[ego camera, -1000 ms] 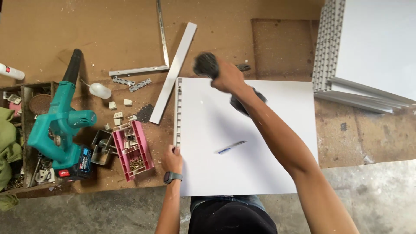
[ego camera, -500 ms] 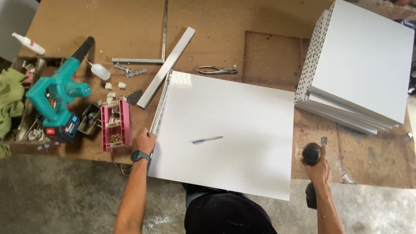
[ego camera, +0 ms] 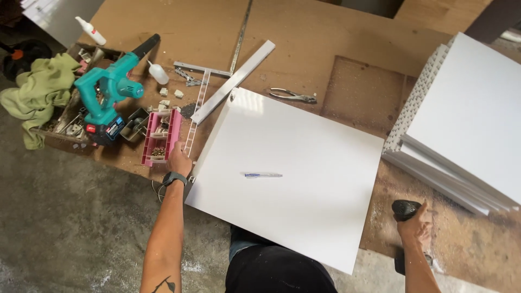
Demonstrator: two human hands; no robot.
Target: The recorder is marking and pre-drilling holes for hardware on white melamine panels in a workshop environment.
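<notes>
A white panel point(ego camera: 293, 173) lies flat on the tabletop point(ego camera: 347, 70), a pen point(ego camera: 262, 174) near its middle. The left hand point(ego camera: 179, 160) presses closed on the panel's left edge. Right of the panel, the right hand point(ego camera: 415, 228) wraps a black tool point(ego camera: 406, 209). A pink tray point(ego camera: 160, 135) sits left of the panel, with stacked panels point(ego camera: 467, 114) to its right.

We are in a workshop. Our bench point(ego camera: 336, 49) is a worn, dusty fibreboard slab over a rough concrete floor point(ego camera: 70, 228). On it we see a teal cordless blower point(ego camera: 108, 92), pliers point(ego camera: 294, 96), a pink parts tray point(ego camera: 161, 135) of small fittings, aluminium strips point(ego camera: 233, 81), glue bottles point(ego camera: 91, 30) and a stack of white panels point(ego camera: 467, 119), with one large white panel point(ego camera: 293, 173) laid flat.
</notes>
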